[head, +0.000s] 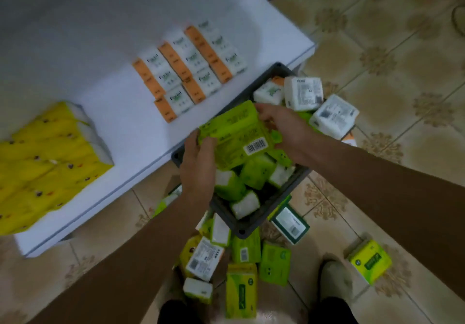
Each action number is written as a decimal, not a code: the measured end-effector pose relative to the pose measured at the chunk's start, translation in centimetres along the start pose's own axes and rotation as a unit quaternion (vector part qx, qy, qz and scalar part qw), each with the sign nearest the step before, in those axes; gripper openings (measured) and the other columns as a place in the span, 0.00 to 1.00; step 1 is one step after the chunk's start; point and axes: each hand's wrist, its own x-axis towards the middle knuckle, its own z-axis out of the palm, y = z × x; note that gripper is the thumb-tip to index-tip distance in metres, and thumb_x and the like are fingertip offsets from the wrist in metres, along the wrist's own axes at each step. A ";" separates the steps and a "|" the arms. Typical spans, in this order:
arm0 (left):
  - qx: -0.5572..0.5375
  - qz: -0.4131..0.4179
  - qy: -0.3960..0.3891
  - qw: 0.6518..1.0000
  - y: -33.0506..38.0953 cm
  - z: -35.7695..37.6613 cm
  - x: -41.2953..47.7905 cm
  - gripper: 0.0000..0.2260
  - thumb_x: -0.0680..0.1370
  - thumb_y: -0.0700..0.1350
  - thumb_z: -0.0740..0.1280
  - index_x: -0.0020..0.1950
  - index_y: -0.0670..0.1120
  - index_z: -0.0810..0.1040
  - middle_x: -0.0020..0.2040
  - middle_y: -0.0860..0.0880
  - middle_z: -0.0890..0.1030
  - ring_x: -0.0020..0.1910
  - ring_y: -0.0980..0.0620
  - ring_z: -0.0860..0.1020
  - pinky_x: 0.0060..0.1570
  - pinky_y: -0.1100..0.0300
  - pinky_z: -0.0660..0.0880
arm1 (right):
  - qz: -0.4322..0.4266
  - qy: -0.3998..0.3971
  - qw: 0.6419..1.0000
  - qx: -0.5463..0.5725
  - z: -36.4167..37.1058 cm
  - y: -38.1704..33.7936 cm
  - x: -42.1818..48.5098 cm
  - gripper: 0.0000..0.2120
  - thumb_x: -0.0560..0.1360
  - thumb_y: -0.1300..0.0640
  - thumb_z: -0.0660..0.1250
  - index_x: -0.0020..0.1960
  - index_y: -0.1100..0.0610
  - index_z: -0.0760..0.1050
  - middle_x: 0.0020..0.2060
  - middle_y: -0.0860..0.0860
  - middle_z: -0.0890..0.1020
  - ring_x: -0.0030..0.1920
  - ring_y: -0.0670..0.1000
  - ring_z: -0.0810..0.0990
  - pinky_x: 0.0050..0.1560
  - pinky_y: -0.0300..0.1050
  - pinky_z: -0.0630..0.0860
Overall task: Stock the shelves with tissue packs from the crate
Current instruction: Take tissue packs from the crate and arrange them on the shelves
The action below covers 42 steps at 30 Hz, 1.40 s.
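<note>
The green tissue pack (236, 134) is in the middle of the frame, up in the air just over the crate (274, 199). Its back faces up, so the barcode shows. Both hands hold it. The left hand (198, 162) has its fingers curled round the left edge, and the right hand (284, 127) pinches the upper right edge. I think two hands are used because the pack is wide and soft, and a grip on each side keeps it flat and easy to turn. It looks like the pack is being lifted out to go on the shelf, but it is not on the shelf yet. The crate is dark grey and sits tilted, with its top corner touching the white shelf (120, 102). Inside it are more small green packs (254, 172) near the bottom and white packs (305, 93) piled at the upper right, some poking over the rim. On the shelf, orange-and-white packs (188, 69) lie in neat rows side by side, most likely so they fit close and their names can be read. A big block of yellow packs (45, 152) sits at the left of the frame. Below the crate, loose packs (241, 288) lie in a messy heap on the tiled floor (377, 46), near a shoe (334, 278).
</note>
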 end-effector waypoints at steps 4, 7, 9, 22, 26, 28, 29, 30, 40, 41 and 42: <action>-0.048 0.035 0.029 0.998 5.6 -2.5 -2.9 0.17 0.78 0.47 0.62 0.66 0.55 0.67 0.49 0.49 0.76 0.47 0.48 0.75 0.52 0.47 0.73 | -0.071 -0.010 0.994 -0.084 1.8 -6.7 -3.6 0.16 0.73 0.60 0.61 0.58 0.51 0.78 0.45 0.46 0.81 0.40 0.38 0.80 0.36 0.32 0.74; -0.051 0.102 0.042 0.993 8.9 -4.4 -5.2 0.13 0.78 0.45 0.61 0.61 0.55 0.66 0.46 0.50 0.76 0.42 0.54 0.75 0.54 0.48 0.74 | -0.084 -0.017 0.991 -0.099 2.5 -10.3 -6.6 0.17 0.71 0.60 0.61 0.56 0.46 0.78 0.53 0.52 0.79 0.54 0.50 0.76 0.47 0.46 0.70; -0.059 0.145 0.040 0.987 10.8 -5.4 -6.8 0.17 0.78 0.44 0.61 0.65 0.55 0.65 0.49 0.49 0.76 0.44 0.56 0.75 0.53 0.53 0.75 | -0.107 -0.025 0.991 -0.082 2.6 -11.9 -8.6 0.10 0.70 0.55 0.64 0.51 0.52 0.77 0.52 0.56 0.79 0.52 0.52 0.76 0.47 0.48 0.72; -0.082 0.367 0.155 0.914 20.2 -14.3 -12.5 0.13 0.73 0.35 0.65 0.54 0.49 0.69 0.55 0.46 0.74 0.51 0.48 0.77 0.35 0.74 0.73 | -0.504 -0.002 0.809 -0.303 10.1 -21.0 -16.9 0.37 0.67 0.65 0.75 0.71 0.53 0.63 0.67 0.48 0.67 0.69 0.48 0.65 0.67 0.51 0.68; -0.081 0.385 0.180 0.901 21.5 -19.9 -12.1 0.14 0.74 0.35 0.65 0.57 0.46 0.72 0.57 0.45 0.74 0.53 0.48 0.76 0.39 0.73 0.73 | -0.527 0.001 0.789 -0.316 15.8 -22.9 -17.1 0.34 0.66 0.65 0.75 0.69 0.52 0.67 0.68 0.51 0.69 0.69 0.48 0.66 0.67 0.37 0.62; -0.071 0.392 0.198 0.896 21.6 -23.4 -11.4 0.14 0.73 0.37 0.66 0.57 0.47 0.72 0.56 0.47 0.74 0.53 0.49 0.76 0.44 0.69 0.74 | -0.520 -0.012 0.788 -0.330 19.4 -23.1 -16.8 0.33 0.67 0.64 0.75 0.68 0.53 0.68 0.64 0.49 0.70 0.64 0.46 0.67 0.61 0.31 0.62; -0.066 0.396 0.208 0.892 21.6 -25.3 -11.0 0.14 0.72 0.40 0.66 0.56 0.48 0.73 0.55 0.48 0.74 0.52 0.50 0.76 0.46 0.68 0.74 | -0.516 -0.021 0.787 -0.336 21.2 -23.0 -16.5 0.33 0.67 0.63 0.75 0.68 0.53 0.68 0.61 0.48 0.70 0.61 0.44 0.67 0.58 0.30 0.62; -0.060 0.398 0.219 0.889 21.5 -27.1 -10.5 0.14 0.71 0.42 0.67 0.56 0.50 0.73 0.54 0.49 0.74 0.50 0.52 0.76 0.46 0.69 0.73 | -0.518 -0.025 0.784 -0.341 23.0 -23.0 -16.1 0.32 0.67 0.63 0.75 0.68 0.53 0.68 0.60 0.48 0.69 0.59 0.42 0.66 0.56 0.29 0.62; -0.082 0.333 0.260 0.903 17.0 -39.8 -6.9 0.15 0.71 0.40 0.69 0.57 0.51 0.75 0.59 0.47 0.76 0.54 0.51 0.76 0.51 0.59 0.73 | -0.549 -0.068 0.770 -0.318 37.6 -20.8 -11.5 0.28 0.63 0.64 0.77 0.61 0.55 0.74 0.55 0.43 0.73 0.55 0.37 0.68 0.52 0.22 0.64; -0.072 0.323 0.263 0.906 16.4 -40.6 -6.5 0.16 0.73 0.37 0.68 0.59 0.50 0.75 0.60 0.46 0.75 0.54 0.51 0.76 0.51 0.60 0.72 | -0.548 -0.072 0.769 -0.322 38.4 -20.5 -11.1 0.28 0.63 0.65 0.77 0.61 0.55 0.75 0.56 0.43 0.73 0.55 0.35 0.68 0.52 0.20 0.62; -0.058 0.313 0.264 0.911 15.8 -41.4 -6.2 0.17 0.74 0.37 0.68 0.60 0.48 0.75 0.61 0.47 0.75 0.54 0.52 0.75 0.51 0.61 0.71 | -0.543 -0.075 0.769 -0.329 39.2 -20.2 -10.7 0.27 0.64 0.64 0.76 0.61 0.55 0.74 0.57 0.44 0.74 0.56 0.35 0.68 0.52 0.21 0.63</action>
